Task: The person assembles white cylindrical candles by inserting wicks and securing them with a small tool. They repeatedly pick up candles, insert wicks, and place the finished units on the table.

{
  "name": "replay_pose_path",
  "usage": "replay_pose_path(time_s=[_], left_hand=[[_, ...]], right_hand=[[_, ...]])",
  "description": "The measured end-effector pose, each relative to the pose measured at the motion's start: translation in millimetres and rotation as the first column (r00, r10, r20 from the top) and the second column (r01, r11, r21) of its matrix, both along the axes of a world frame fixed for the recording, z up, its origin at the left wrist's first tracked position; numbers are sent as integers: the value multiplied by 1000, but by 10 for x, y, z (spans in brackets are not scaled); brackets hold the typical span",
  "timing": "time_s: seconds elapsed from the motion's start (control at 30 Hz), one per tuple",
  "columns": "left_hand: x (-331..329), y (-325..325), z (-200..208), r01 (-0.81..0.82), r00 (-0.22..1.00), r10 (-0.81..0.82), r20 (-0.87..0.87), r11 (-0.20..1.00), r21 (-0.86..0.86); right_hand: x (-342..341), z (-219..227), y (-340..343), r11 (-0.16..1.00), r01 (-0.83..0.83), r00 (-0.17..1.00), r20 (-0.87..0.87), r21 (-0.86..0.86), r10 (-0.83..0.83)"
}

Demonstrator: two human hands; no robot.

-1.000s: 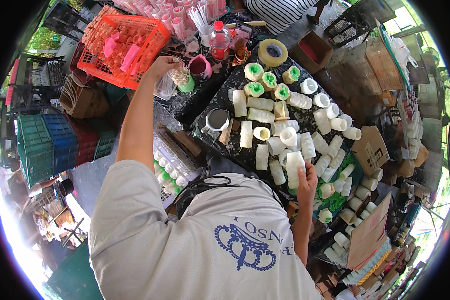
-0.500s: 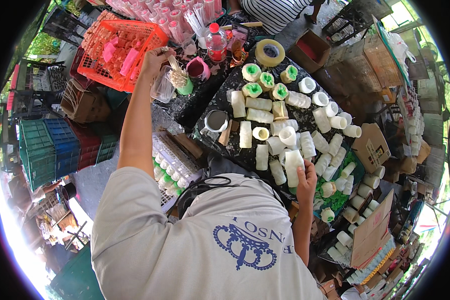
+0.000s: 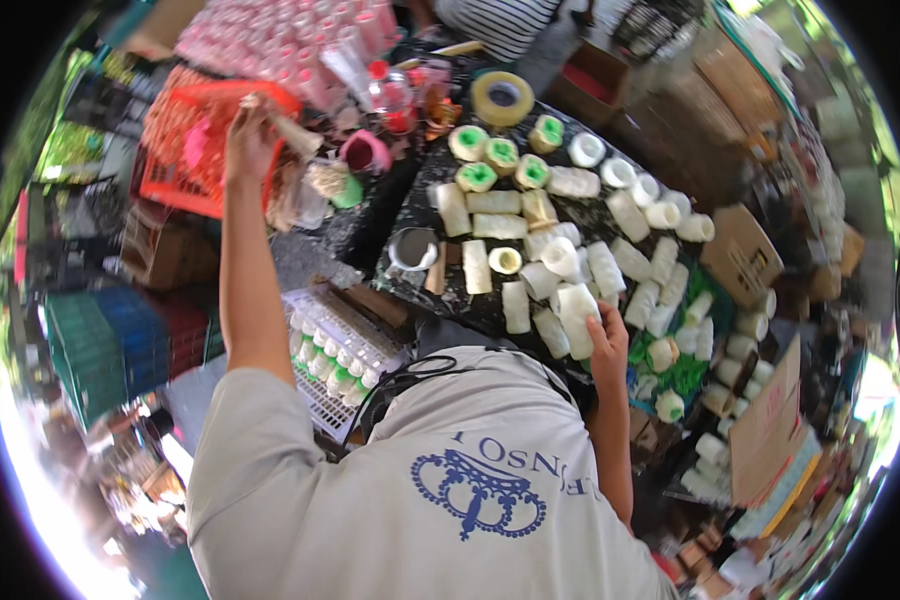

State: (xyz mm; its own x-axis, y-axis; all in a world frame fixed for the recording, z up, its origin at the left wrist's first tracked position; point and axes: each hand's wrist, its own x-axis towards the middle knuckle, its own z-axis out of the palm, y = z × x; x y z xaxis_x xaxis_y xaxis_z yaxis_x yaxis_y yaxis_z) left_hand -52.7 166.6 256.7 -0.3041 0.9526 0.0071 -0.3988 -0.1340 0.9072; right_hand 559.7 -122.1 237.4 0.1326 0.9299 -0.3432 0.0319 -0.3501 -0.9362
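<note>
My right hand [image 3: 608, 345] is closed on a white ribbed wax candle [image 3: 574, 320], held upright by its side near the table's front edge. My left arm reaches far out over the orange plastic basket [image 3: 158, 180]. There my left hand [image 3: 249, 145] is closed, its fingertips pinched together. A pale, elongated thing [image 3: 295, 136], blurred by motion, sticks out from it to the right; its kind is unclear. Below that stands a green cup [image 3: 348, 192] with thin pale wicks. More white candles [image 3: 496, 227] lie on the dark table, several others standing with green centres [image 3: 502, 153].
A grey metal pitcher [image 3: 412, 249] stands at the table's left edge. A tape roll [image 3: 502, 98], a red-capped bottle [image 3: 391, 98] and a pink cup [image 3: 366, 152] sit farther back. Pink-white candles crowd behind the basket. A white crate [image 3: 355, 345] is at my left; cardboard boxes [image 3: 742, 257] stand right.
My left hand has moved left, from beside the wick cup to over the orange basket, with the pale thing now showing at it. My right hand still holds the white candle, tilted slightly differently.
</note>
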Motion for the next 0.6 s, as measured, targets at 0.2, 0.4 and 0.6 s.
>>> replay_pose_path(time_s=[0.2,0.4,0.6], left_hand=[[2551,-855,487,703,711,-646,278,664,-255],[4590,-1658,-392,875,444,-669,596,181,-449],[5329,-2130,-356,957,261,-862,434,172,-235]], right_hand=[[412,-227,-292,883,370,730,-496,-290,-469],[678,-245,-707,734,626,643,-360,-262,-676],[183,-52,-469,887,444,894,7,127,-449]])
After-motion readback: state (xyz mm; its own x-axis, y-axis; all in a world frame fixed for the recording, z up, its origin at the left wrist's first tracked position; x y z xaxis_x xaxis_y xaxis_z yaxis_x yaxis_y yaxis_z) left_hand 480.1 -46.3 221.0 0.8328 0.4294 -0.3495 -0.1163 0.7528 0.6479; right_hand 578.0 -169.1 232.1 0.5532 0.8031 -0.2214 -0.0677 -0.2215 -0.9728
